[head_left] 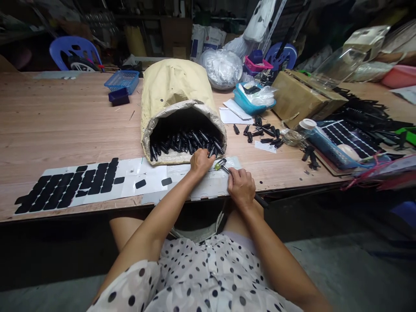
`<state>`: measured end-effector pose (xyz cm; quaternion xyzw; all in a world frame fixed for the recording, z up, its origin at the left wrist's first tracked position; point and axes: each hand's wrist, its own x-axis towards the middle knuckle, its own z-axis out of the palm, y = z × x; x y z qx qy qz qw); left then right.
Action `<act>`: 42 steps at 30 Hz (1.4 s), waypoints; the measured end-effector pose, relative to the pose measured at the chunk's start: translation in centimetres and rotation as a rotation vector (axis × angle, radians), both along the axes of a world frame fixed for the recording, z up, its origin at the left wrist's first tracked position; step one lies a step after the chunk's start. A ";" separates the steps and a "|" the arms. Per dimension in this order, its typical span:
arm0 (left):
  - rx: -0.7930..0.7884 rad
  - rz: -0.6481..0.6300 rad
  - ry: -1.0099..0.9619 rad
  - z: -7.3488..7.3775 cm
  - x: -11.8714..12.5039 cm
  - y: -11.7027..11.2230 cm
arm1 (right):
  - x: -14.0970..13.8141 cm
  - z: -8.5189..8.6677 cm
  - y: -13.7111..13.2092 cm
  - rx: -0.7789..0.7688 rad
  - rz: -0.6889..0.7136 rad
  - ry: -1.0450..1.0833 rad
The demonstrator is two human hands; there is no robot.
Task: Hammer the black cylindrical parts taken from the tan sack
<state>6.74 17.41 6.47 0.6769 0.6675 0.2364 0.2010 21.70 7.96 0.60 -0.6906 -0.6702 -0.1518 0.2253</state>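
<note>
In the head view, I see black parts (195,139) lying loose inside the open bag (175,82), its mouth facing me. To do this step well, I'd take just one part by its side and keep the hammer (221,164) head clear of those fingertips. My left hand (202,162) is curled at the bag's lip, fingertips at one part; I can't tell whether it is pinched. My right hand (242,185) is wrapped around the hammer's handle, its head over the white sheet (211,187).
</note>
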 end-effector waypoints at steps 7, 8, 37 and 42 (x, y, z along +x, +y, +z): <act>0.014 -0.020 0.019 -0.1 -1.3 -1.2 | -0.1 0.2 -0.1 -0.012 -0.002 0.013; 0.043 -0.054 -0.003 0.0 -2.1 -1.9 | -0.1 0.2 -0.1 -0.011 -0.004 0.014; -0.007 -0.246 -0.139 -3.1 -6.2 -7.2 | -2.3 2.9 -4.7 -0.107 0.342 0.389; -0.003 -0.257 -0.129 -2.9 -6.2 -7.2 | -2.9 3.1 -4.8 -0.083 0.358 0.394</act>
